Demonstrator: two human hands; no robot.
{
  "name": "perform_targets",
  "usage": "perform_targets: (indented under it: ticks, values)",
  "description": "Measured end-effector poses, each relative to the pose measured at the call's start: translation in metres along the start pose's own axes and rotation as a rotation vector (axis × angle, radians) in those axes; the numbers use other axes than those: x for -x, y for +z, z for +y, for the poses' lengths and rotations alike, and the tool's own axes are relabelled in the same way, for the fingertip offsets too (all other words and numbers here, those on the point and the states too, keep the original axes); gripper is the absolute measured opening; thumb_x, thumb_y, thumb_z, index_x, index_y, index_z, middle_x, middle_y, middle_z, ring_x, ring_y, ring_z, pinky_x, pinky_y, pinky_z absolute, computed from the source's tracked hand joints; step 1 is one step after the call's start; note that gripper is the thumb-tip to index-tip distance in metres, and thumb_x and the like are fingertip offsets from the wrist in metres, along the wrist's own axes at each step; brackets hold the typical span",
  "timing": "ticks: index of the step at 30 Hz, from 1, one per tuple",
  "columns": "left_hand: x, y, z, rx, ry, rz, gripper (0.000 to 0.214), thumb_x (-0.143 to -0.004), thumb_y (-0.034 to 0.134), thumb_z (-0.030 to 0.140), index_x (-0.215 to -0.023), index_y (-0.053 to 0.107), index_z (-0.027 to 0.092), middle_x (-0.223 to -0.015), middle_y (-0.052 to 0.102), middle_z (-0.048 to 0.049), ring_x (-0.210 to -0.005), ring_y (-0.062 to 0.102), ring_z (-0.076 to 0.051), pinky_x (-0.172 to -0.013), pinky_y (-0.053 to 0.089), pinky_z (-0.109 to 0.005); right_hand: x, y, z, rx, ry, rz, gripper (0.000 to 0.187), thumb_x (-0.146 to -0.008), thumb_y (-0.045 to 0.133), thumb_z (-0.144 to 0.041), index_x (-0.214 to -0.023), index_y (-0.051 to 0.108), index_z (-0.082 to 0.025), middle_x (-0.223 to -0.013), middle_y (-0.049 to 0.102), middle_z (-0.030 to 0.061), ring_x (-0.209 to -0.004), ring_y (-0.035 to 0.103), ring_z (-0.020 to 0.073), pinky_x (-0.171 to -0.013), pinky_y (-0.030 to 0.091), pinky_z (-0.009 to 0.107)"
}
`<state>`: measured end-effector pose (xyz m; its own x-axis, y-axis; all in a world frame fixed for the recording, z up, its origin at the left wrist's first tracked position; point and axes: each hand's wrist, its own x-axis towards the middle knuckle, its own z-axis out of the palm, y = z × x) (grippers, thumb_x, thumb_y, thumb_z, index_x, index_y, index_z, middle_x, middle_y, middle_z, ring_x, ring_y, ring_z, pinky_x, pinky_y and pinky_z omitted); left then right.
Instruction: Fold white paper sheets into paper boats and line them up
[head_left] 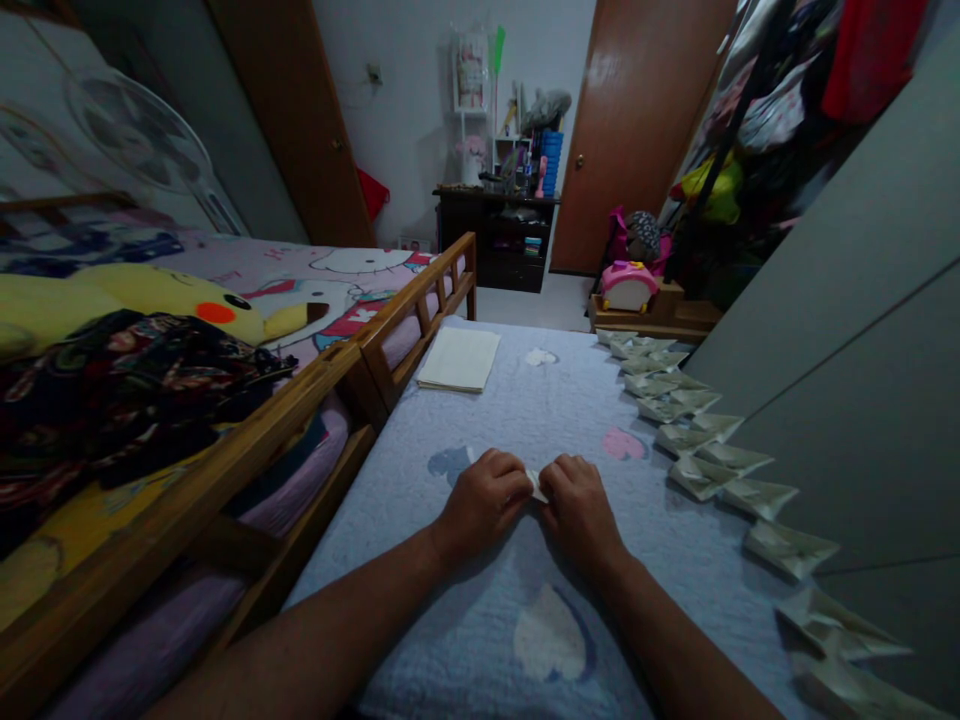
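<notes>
Far left there's a Pikachu plush (165,305) on the next bed, with a dark floral cloth (127,400) heaped over part of it, and a wooden rail (247,470) runs between that bed and this one. Past the rail, a stack of white paper (458,360) sits on the blue quilt (360,570), well ahead of the hands. The left hand (484,503) is curled in, pinching a small paper piece (535,486) with its fingertips. The right hand (580,510) is curled the same way and pinches the other side, so the piece sits between them, mostly hidden, with just a white corner showing. Over on the right, a long line of folded paper shapes (697,450) lies along the quilt's edge, right beside a grey panel (840,350).
</notes>
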<state>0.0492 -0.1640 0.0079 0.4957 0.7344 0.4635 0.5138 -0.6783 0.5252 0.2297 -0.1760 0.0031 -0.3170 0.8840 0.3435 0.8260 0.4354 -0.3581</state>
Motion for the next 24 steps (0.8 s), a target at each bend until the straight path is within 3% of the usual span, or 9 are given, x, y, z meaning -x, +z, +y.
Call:
perform_targets:
  ticks: [5, 11, 18, 24]
  values:
    - [0.004, 0.002, -0.004, -0.187, 0.031, -0.166, 0.013, -0.086, 0.063, 0.014, -0.073, 0.062, 0.017, -0.079, 0.062, -0.0033, -0.078, 0.055, -0.018, -0.071, 0.043, -0.030, 0.004, 0.000, 0.006, -0.090, 0.014, -0.129, 0.025, -0.069, 0.051, 0.002, -0.081, 0.058, -0.019, -0.088, 0.058, 0.0041, -0.086, 0.047, 0.0207, -0.076, 0.033, 0.032]
    - [0.007, 0.001, -0.003, -0.209, -0.026, -0.250, 0.006, -0.086, 0.064, 0.015, -0.080, 0.065, 0.016, -0.080, 0.062, -0.0034, -0.078, 0.056, -0.018, -0.070, 0.041, -0.030, 0.005, -0.008, 0.019, -0.212, 0.054, -0.208, 0.022, -0.076, 0.058, -0.001, -0.084, 0.066, -0.020, -0.088, 0.060, 0.0031, -0.090, 0.050, 0.0204, -0.080, 0.035, 0.032]
    - [0.003, -0.001, -0.002, -0.017, -0.212, -0.208, 0.007, -0.086, 0.066, 0.017, -0.078, 0.067, 0.017, -0.084, 0.061, -0.0036, -0.086, 0.055, -0.019, -0.077, 0.042, -0.031, 0.001, -0.011, 0.023, -0.199, 0.152, -0.236, 0.005, -0.084, 0.069, -0.018, -0.080, 0.071, -0.022, -0.088, 0.063, 0.0037, -0.090, 0.053, 0.0212, -0.081, 0.036, 0.034]
    - [0.000, -0.001, -0.001, -0.022, -0.317, -0.193, 0.011, -0.087, 0.063, 0.021, -0.078, 0.068, 0.018, -0.090, 0.060, -0.0040, -0.091, 0.054, -0.021, -0.084, 0.041, -0.036, -0.001, -0.011, 0.018, -0.154, 0.215, -0.250, 0.012, -0.090, 0.062, -0.022, -0.084, 0.072, -0.022, -0.091, 0.063, 0.0036, -0.092, 0.053, 0.0202, -0.083, 0.035, 0.034]
